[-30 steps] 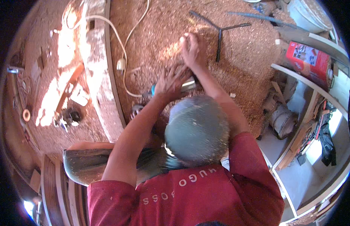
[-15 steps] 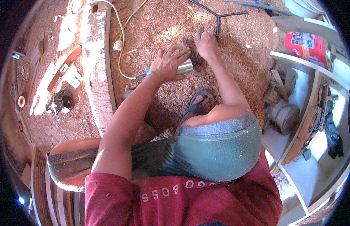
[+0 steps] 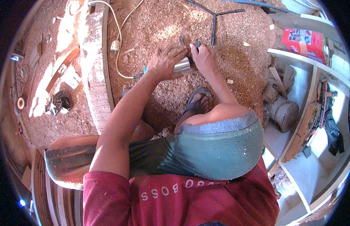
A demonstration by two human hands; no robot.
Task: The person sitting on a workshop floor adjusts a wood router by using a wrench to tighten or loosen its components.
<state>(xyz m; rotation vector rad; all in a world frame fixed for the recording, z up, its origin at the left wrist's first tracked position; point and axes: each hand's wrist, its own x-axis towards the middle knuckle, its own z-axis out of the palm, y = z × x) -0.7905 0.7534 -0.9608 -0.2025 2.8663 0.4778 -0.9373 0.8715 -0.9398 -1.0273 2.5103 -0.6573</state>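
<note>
My left hand [image 3: 163,64] lies over a corded power tool with a blue body and a silver cylindrical end [image 3: 182,65], fingers stretched across it and the thumb on its near side. Beside that silver end, my right hand [image 3: 205,59] is closed on a dark, slim metal tool that looks like a wrench [image 3: 197,43]; only its end shows above the fingers. A second dark metal piece [image 3: 181,39] sticks out past my left fingertips. Whether it is fixed to the power tool is hidden by the hand.
Wood shavings cover the ground [image 3: 144,34]. A thick timber beam [image 3: 95,56] lies to the left, with a pale cord and plug [image 3: 115,45] beside it. Ahead is a black branched rod [image 3: 214,26]. White shelving [image 3: 310,60] on the right holds a red can [image 3: 305,43].
My right hand has come slightly nearer to me with the dark tool and turned, its fingers now more upright beside the silver end. The left hand stays on the power tool.
</note>
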